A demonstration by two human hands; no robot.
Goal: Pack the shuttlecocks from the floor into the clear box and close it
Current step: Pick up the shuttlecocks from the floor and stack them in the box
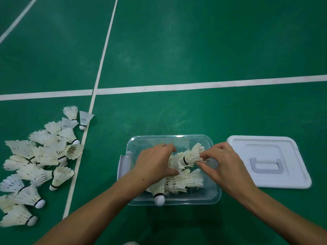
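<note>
White shuttlecock stack (184,160) gripped by both hands over clear box (215,190); left hand (155,165) hides its end.

No legible text, label, brand or number anywhere in head view. Shuttlecocks (40,156) on floor: black band at base of feathers only, no print readable. White lid (269,161): moulded handle, no marking seen. Clear box (215,193): no sticker or embossing legible. Green floor (194,41): white court lines only, no lettering
</note>
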